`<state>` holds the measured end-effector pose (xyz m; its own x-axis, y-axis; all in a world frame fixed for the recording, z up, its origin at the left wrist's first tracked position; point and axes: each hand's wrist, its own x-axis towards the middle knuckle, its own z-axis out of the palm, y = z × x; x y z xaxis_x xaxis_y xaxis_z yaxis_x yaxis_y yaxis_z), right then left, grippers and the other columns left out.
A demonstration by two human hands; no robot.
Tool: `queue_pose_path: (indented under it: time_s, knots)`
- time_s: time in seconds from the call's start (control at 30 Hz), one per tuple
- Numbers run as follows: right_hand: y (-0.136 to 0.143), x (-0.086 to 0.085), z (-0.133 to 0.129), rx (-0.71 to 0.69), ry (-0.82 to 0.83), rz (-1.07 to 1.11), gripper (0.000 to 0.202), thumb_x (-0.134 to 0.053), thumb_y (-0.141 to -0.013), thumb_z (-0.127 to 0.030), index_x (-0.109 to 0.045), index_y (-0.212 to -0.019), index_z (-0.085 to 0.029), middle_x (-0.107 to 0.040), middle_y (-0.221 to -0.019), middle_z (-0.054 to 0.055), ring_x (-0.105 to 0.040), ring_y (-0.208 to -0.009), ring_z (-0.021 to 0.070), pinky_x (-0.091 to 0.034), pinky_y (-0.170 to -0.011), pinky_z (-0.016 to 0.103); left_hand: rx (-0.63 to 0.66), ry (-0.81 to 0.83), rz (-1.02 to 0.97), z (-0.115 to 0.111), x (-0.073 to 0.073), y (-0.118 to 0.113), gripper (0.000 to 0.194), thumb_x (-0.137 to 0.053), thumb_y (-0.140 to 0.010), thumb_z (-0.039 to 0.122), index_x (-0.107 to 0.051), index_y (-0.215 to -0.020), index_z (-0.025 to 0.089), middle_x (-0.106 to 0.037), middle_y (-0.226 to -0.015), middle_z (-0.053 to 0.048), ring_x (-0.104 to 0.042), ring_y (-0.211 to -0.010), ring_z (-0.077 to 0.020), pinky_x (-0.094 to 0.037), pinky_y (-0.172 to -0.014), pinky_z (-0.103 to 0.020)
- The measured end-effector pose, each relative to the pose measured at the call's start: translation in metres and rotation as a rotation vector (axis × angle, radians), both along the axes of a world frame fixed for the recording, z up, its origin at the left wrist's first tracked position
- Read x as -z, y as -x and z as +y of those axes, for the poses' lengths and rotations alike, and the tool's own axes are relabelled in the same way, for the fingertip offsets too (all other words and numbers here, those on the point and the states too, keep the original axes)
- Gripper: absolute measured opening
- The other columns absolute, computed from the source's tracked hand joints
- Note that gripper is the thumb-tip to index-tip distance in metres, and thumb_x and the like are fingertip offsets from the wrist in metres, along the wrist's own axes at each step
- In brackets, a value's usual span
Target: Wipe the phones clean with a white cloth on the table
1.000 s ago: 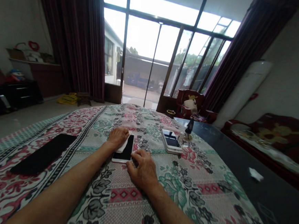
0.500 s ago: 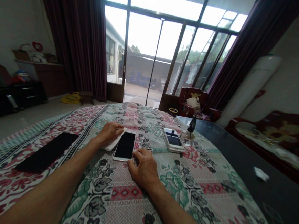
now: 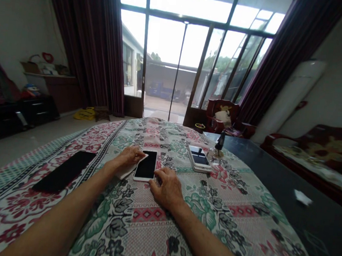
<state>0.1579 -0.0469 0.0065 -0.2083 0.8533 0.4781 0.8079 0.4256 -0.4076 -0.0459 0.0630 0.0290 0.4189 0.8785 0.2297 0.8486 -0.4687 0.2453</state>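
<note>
A white smartphone (image 3: 146, 166) with a dark screen lies face up on the patterned tablecloth between my hands. My left hand (image 3: 129, 159) is closed on a folded white tissue (image 3: 126, 173), which may be a thin cloth. One corner of it reaches over the phone's left edge near the top. My right hand (image 3: 168, 187) rests on the tablecloth with curled fingers, thumb and forefinger against the phone's lower right edge. Away to the right, two stacked white phones (image 3: 199, 160) lie face up. A larger flat black slab (image 3: 65, 171), like a tablet, lies left of my left forearm.
A small clear-based stand with a dark figure (image 3: 219, 144) stands behind the stacked phones. A crumpled white piece (image 3: 303, 198) lies on the dark tabletop (image 3: 308, 229) to the right. Beyond are glass doors, a wooden chair (image 3: 223, 115) and a wooden sofa (image 3: 319, 155).
My left hand has moved slightly right, bringing the tissue's corner over the phone's upper left edge. My right hand stays at the phone's right side. The view has shifted a little.
</note>
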Motion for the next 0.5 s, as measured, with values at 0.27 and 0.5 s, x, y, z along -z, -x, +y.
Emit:
queue_pose_path:
  time_s: [0.27, 0.5]
  knots:
    - [0.000, 0.000, 0.000, 0.007, -0.011, -0.013, 0.023, -0.061, -0.082, -0.029, -0.067, -0.101, -0.021, -0.062, -0.100, 0.007, -0.053, -0.096, 0.0207, -0.040, -0.089, 0.032, 0.181, 0.011, 0.114, -0.046, -0.002, 0.015, 0.030, -0.044, -0.093, 0.033, -0.071, -0.104, 0.029, -0.060, -0.080, -0.002, -0.053, -0.074, -0.0138, -0.039, -0.069, -0.022]
    - [0.000, -0.002, -0.001, 0.006, -0.009, -0.023, 0.023, -0.060, -0.082, -0.030, -0.067, -0.101, -0.020, -0.061, -0.100, 0.006, -0.053, -0.097, 0.0208, -0.041, -0.088, 0.032, 0.196, -0.068, 0.193, -0.040, -0.003, 0.011, 0.036, -0.038, -0.097, 0.037, -0.072, -0.093, 0.025, -0.057, -0.080, -0.003, -0.052, -0.069, -0.0128, -0.037, -0.064, -0.022]
